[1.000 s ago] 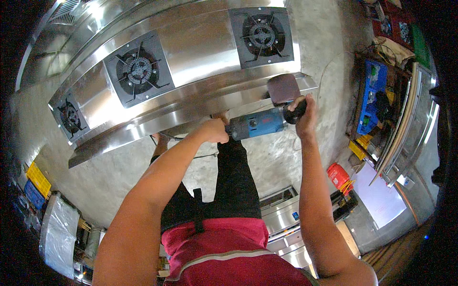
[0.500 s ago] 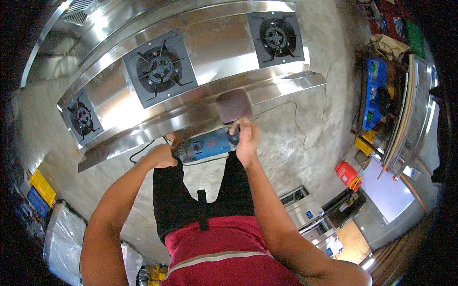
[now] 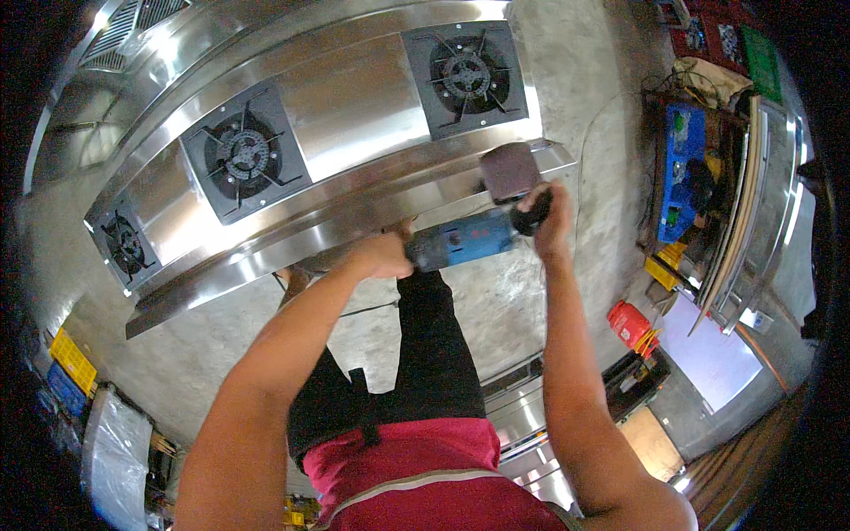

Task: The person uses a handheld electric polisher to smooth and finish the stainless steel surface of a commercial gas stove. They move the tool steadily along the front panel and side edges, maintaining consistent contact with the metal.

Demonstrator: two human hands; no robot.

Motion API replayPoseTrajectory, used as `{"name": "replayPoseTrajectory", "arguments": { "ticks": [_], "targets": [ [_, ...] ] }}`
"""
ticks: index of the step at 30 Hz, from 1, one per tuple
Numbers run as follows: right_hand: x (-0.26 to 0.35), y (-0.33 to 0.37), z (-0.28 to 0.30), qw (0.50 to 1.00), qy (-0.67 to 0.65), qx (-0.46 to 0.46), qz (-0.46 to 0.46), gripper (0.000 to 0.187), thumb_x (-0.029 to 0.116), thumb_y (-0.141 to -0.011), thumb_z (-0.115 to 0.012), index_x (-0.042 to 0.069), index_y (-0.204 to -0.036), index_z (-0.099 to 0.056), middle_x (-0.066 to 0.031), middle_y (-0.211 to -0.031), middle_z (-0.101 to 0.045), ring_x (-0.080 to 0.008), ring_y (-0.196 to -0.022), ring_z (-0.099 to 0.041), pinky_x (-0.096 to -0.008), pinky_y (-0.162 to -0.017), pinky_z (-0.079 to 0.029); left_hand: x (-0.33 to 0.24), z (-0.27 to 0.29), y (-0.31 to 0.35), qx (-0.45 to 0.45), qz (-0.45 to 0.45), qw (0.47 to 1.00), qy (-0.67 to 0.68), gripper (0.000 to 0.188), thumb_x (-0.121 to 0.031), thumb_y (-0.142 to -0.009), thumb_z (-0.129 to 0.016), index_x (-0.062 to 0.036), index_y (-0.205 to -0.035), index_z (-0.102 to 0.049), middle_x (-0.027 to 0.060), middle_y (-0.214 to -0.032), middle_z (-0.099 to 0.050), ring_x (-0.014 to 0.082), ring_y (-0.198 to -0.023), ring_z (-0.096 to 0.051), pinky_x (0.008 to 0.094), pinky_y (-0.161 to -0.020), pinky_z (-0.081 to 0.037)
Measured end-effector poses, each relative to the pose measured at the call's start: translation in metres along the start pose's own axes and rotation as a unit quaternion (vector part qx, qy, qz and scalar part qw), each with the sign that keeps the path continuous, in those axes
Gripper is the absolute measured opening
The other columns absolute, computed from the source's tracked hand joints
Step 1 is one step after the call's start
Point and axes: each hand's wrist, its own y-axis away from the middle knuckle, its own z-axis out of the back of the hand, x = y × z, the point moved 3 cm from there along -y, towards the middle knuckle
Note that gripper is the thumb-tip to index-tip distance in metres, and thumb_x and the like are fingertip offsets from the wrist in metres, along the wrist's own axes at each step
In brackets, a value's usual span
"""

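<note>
A blue power sander [image 3: 478,239] with a brownish abrasive drum [image 3: 510,171] is held crosswise in front of me. My left hand [image 3: 385,255] is closed round its dark rear end. My right hand [image 3: 553,226], a little blurred, grips the black side handle [image 3: 531,212]. The drum is at the right end of the front ledge of a stainless-steel stove [image 3: 354,97]; whether it touches the metal I cannot tell. Dark square burner plates with round burners and pan supports are set in the stove top, one of them a burner [image 3: 467,80] at the right.
Grey concrete floor [image 3: 584,190] lies round the stove. To the right stand a blue bin [image 3: 680,177], a red gas cylinder [image 3: 633,326] and a pale sheet [image 3: 708,350]. At the left are a yellow crate [image 3: 73,360] and a plastic-wrapped item [image 3: 119,451].
Both hands have carried the sander to the right along the stove's front ledge, to its right end. The view has shifted, so the stove sits further left.
</note>
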Motion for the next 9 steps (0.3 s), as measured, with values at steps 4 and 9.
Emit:
{"name": "replayPoseTrajectory", "arguments": {
  "ticks": [4, 9],
  "targets": [
    [0.019, -0.057, 0.080, 0.998, 0.018, -0.051, -0.040, 0.043, 0.045, -0.099, -0.046, 0.008, -0.077, -0.052, -0.0066, -0.069, -0.053, -0.0203, -0.065, -0.053, -0.0350, -0.067, -0.045, -0.078, 0.007, -0.056, 0.025, -0.053, 0.998, 0.000, 0.034, -0.024, -0.063, -0.065, 0.0031, -0.082, -0.073, 0.0221, -0.080, -0.071, 0.0371, -0.078, -0.070, 0.0447, -0.070, -0.055],
    [0.007, -0.080, 0.106, 0.996, -0.045, -0.012, -0.073, 0.041, 0.045, -0.098, -0.049, 0.008, -0.079, -0.053, -0.0072, -0.071, -0.055, -0.0220, -0.066, -0.054, -0.0408, -0.069, -0.046, -0.100, 0.021, -0.052, 0.027, -0.032, 0.999, -0.015, 0.031, -0.025, -0.065, -0.066, 0.0004, -0.079, -0.075, 0.0222, -0.078, -0.071, 0.0306, -0.074, -0.071, 0.0431, -0.072, -0.055]
  ]
}}
